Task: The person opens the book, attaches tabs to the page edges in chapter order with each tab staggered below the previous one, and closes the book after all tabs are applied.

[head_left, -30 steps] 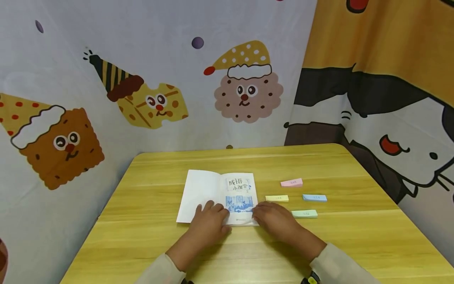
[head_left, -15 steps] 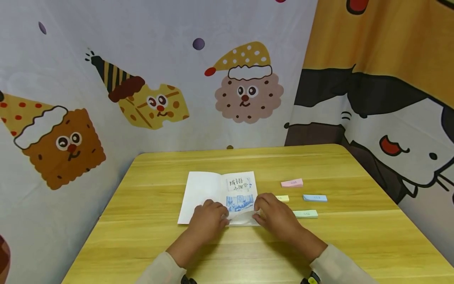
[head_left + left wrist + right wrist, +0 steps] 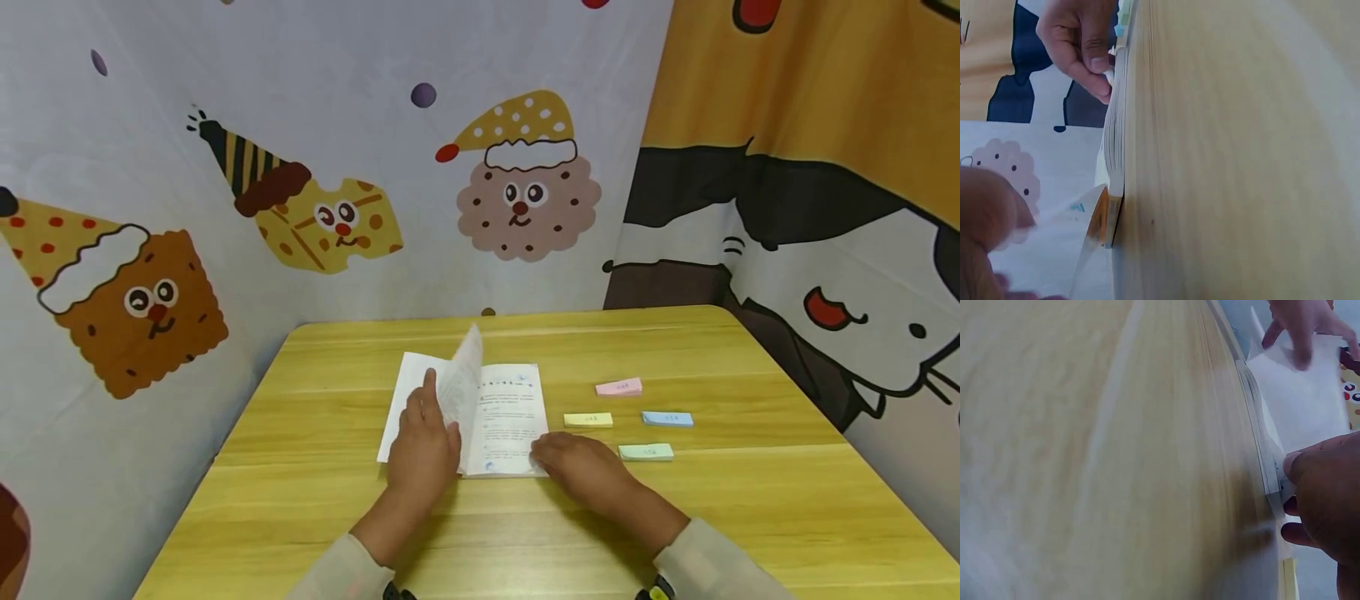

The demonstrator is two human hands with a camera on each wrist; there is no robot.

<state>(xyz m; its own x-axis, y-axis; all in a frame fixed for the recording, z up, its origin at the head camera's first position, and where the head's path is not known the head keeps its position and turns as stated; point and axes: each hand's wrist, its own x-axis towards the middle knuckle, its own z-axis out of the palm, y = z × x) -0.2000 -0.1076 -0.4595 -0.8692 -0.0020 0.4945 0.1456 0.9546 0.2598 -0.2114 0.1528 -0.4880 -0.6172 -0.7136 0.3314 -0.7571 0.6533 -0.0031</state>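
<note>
An open paperback book [image 3: 517,417] lies on the table, a printed text page on its right side. One leaf [image 3: 467,375] stands up near the fold, leaning left. My left hand [image 3: 422,442] is over the left side with fingers extended, against the raised leaf; it is blurred in the left wrist view. At the lower right corner, my right hand [image 3: 585,471] pinches the page edge between thumb and finger, as the left wrist view shows. The book's page block [image 3: 1116,119] is seen edge-on there.
Right of the book lie small paper strip pads: pink [image 3: 618,387], yellow [image 3: 588,421], blue [image 3: 667,419] and green [image 3: 646,452]. The wooden table [image 3: 315,533] ends at a cartoon-printed curtain [image 3: 360,83] behind and to the sides.
The title page has been turned leftward and now stands up near the fold, showing a text page. My left hand moved left and straightened its fingers; the right hand lifted slightly, then came down again.
</note>
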